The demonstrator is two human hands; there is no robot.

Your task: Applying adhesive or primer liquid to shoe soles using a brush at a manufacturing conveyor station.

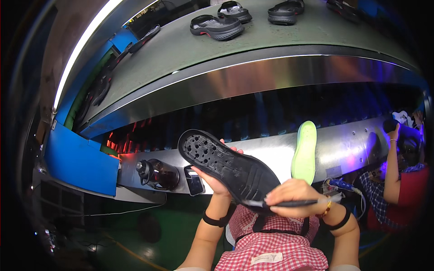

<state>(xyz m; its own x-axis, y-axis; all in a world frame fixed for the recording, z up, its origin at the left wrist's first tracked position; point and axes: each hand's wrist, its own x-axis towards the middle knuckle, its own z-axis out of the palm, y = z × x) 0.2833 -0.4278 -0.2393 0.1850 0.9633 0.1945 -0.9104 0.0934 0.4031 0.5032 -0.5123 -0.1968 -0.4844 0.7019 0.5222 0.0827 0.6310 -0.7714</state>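
Observation:
A black shoe sole (228,165), its inner side up with round holes at the heel end, lies tilted across my left hand (214,180). The left fingers wrap its edges near the heel. In my right hand (294,196) is a thin brush (296,203) with a dark handle and a pale tip. That tip meets the sole's near, forefoot end; whether it presses on the surface I cannot tell. To the right of the sole, a lime-green sole-shaped piece (304,153) rests on the metal ledge, touched by neither hand.
A dark bottle (158,174) and a phone (194,180) occupy the ledge (271,151) at left. Beyond runs a conveyor belt (176,58) carrying several black soles (217,28). Blue panels (79,162) bound the left. At right, a co-worker's arm (392,158) reaches in beside a cable (361,198).

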